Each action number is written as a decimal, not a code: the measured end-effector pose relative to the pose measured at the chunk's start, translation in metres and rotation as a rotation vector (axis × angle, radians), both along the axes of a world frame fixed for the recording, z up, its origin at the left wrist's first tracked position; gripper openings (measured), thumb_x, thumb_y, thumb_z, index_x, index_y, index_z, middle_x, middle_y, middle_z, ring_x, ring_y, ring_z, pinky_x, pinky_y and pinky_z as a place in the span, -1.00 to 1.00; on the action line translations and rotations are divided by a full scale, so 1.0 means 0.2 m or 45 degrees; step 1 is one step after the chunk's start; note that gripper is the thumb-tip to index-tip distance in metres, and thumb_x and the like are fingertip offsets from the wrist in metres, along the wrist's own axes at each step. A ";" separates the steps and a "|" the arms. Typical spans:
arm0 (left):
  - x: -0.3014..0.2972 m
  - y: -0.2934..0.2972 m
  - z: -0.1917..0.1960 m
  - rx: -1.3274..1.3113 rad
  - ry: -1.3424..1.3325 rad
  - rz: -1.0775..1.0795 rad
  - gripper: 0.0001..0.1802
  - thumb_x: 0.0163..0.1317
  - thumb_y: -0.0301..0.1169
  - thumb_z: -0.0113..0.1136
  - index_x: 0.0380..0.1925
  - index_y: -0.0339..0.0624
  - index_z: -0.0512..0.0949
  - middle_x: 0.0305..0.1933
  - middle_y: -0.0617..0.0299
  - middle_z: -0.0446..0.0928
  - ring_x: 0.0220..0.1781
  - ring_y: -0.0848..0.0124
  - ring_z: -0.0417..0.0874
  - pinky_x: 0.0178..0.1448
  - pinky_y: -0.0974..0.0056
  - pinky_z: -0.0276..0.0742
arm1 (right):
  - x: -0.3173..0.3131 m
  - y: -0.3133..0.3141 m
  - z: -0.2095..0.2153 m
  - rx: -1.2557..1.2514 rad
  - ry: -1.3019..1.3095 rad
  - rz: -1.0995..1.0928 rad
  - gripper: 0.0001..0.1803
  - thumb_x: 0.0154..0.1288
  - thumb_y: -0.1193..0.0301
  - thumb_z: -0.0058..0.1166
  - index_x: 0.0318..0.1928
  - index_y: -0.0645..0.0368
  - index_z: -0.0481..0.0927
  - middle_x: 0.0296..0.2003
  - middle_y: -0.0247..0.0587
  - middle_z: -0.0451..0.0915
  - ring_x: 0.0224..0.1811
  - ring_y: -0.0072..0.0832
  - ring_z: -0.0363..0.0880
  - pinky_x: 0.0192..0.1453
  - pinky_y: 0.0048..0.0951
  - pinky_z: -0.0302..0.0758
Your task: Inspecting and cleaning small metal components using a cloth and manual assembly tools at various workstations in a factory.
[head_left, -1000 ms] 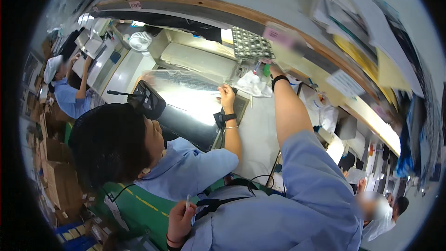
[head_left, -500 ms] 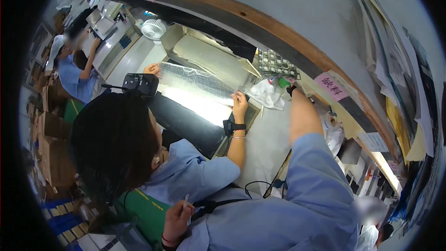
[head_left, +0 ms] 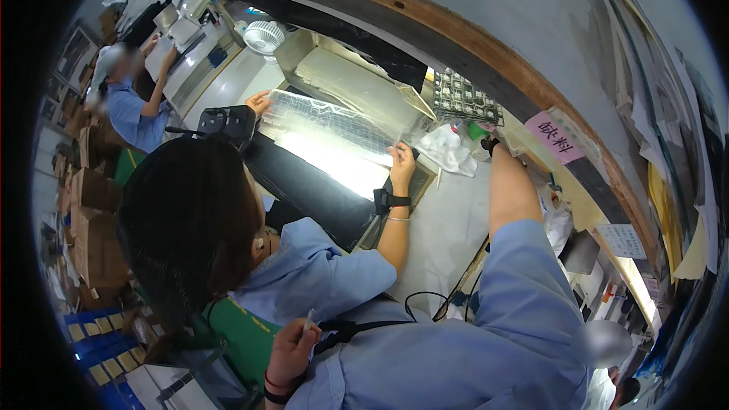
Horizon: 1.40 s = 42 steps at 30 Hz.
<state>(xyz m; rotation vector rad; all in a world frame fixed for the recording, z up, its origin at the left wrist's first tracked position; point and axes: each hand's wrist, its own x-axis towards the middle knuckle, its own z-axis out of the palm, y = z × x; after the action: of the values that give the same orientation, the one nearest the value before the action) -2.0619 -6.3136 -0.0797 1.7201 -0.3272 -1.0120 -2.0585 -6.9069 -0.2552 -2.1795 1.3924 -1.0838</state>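
My left hand, with red and black bands at its wrist, is near my body at the lower middle. Its fingers are closed around a slim, whitish pen-like stick that points up. My right arm stretches forward across the bench. At its far end my right hand is small and mostly hidden past a black wristband, so its fingers cannot be made out. Close to it are a green round object, a crumpled white cloth or bag and a black tray of small parts.
Left of me a co-worker in a black cap holds a clear gridded sheet above a bright light panel. A wooden-edged shelf crosses overhead. A white fan stands farther back. Black cables lie near my waist.
The whole view has shifted slightly, so the bench sits a little farther right. My left hand keeps the stick, and my right arm stays stretched out. The co-worker still holds the sheet.
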 end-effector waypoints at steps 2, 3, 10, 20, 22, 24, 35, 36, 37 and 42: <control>0.00 0.00 0.01 0.012 -0.022 -0.009 -0.86 0.31 -0.47 0.00 -0.40 -0.28 0.51 -0.49 0.33 0.46 -0.43 0.59 0.41 -0.34 0.45 0.34 | 0.00 0.00 -0.01 -0.024 -0.005 0.005 -0.71 0.20 0.34 -0.03 -0.18 0.28 0.59 -0.17 0.12 0.61 -0.10 0.14 0.51 -0.05 -0.13 0.44; -0.01 0.00 0.01 0.009 -0.018 -0.013 -0.85 0.31 -0.46 0.00 -0.40 -0.28 0.50 -0.49 0.33 0.46 -0.44 0.59 0.41 -0.34 0.44 0.34 | 0.01 0.00 -0.01 -0.035 -0.007 0.008 -0.71 0.20 0.34 -0.03 -0.18 0.28 0.59 -0.17 0.12 0.60 -0.11 0.14 0.51 -0.05 -0.13 0.44; -0.04 0.02 0.00 -0.012 0.003 0.028 -0.84 0.30 -0.45 -0.01 -0.42 -0.27 0.49 -0.51 0.32 0.45 -0.44 0.57 0.40 -0.33 0.42 0.34 | 0.01 0.00 -0.02 -0.126 -0.023 0.022 -0.71 0.20 0.34 -0.03 -0.19 0.29 0.59 -0.17 0.13 0.60 -0.12 0.15 0.51 -0.06 -0.13 0.44; -0.09 0.03 0.02 0.060 -0.007 0.034 -0.83 0.31 -0.43 0.00 -0.35 -0.30 0.52 -0.48 0.31 0.49 -0.42 0.57 0.42 -0.31 0.42 0.36 | -0.13 -0.08 -0.07 -0.274 0.001 -0.017 -0.72 0.20 0.36 -0.04 -0.20 0.30 0.59 -0.17 0.15 0.59 -0.13 0.16 0.50 -0.08 -0.13 0.44; -0.08 0.03 0.02 0.054 0.000 0.018 -0.82 0.32 -0.42 0.00 -0.36 -0.30 0.52 -0.48 0.30 0.50 -0.41 0.58 0.43 -0.30 0.42 0.36 | -0.17 -0.10 -0.07 -0.308 0.004 -0.034 -0.72 0.20 0.36 -0.04 -0.20 0.30 0.59 -0.17 0.16 0.59 -0.13 0.17 0.50 -0.08 -0.13 0.44; -0.08 0.04 0.02 0.050 -0.001 0.008 -0.81 0.32 -0.42 0.00 -0.36 -0.31 0.52 -0.48 0.30 0.50 -0.41 0.58 0.43 -0.30 0.42 0.36 | -0.21 -0.10 -0.06 -0.342 0.008 -0.052 -0.72 0.20 0.36 -0.04 -0.21 0.30 0.59 -0.17 0.16 0.59 -0.13 0.17 0.50 -0.08 -0.13 0.43; 0.02 0.09 0.08 -0.101 -0.049 -0.247 -0.82 0.34 -0.45 -0.06 -0.33 -0.33 0.50 -0.49 0.28 0.47 -0.41 0.55 0.42 -0.28 0.41 0.35 | -0.59 -0.02 0.01 -0.222 -0.066 -0.383 -0.73 0.24 0.37 -0.05 -0.16 0.29 0.56 -0.14 0.12 0.58 -0.16 0.08 0.52 -0.11 -0.19 0.44; 0.02 0.13 0.09 -0.124 -0.068 -0.253 -0.83 0.34 -0.47 -0.07 -0.30 -0.34 0.48 -0.48 0.28 0.47 -0.41 0.54 0.42 -0.27 0.41 0.35 | -0.53 0.08 0.05 0.101 -0.160 -0.505 -0.74 0.28 0.38 -0.06 -0.11 0.26 0.53 -0.13 0.06 0.58 -0.18 -0.04 0.54 -0.12 -0.24 0.45; 0.03 0.15 0.07 -0.166 -0.067 -0.294 -0.84 0.35 -0.48 -0.08 -0.26 -0.34 0.47 -0.47 0.27 0.46 -0.41 0.54 0.41 -0.27 0.41 0.35 | -0.58 0.13 0.06 0.091 -0.155 -0.536 -0.74 0.28 0.38 -0.06 -0.11 0.26 0.53 -0.13 0.06 0.58 -0.18 -0.04 0.54 -0.12 -0.24 0.45; 0.11 0.24 0.04 -0.239 0.027 -0.328 -0.89 0.35 -0.50 -0.11 -0.25 -0.29 0.41 -0.47 0.29 0.41 -0.42 0.55 0.37 -0.26 0.44 0.32 | -0.70 0.74 0.40 0.484 -1.219 -0.240 -0.74 0.40 0.38 -0.09 0.04 0.16 0.44 -0.20 -0.29 0.58 -0.26 -0.62 0.47 -0.23 -0.57 0.38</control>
<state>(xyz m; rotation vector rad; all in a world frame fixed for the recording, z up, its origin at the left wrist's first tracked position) -2.0399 -6.2654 -0.0719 1.5218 -0.6230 -1.1459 -2.1995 -6.7594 -0.1757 -1.0147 1.1873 -1.4839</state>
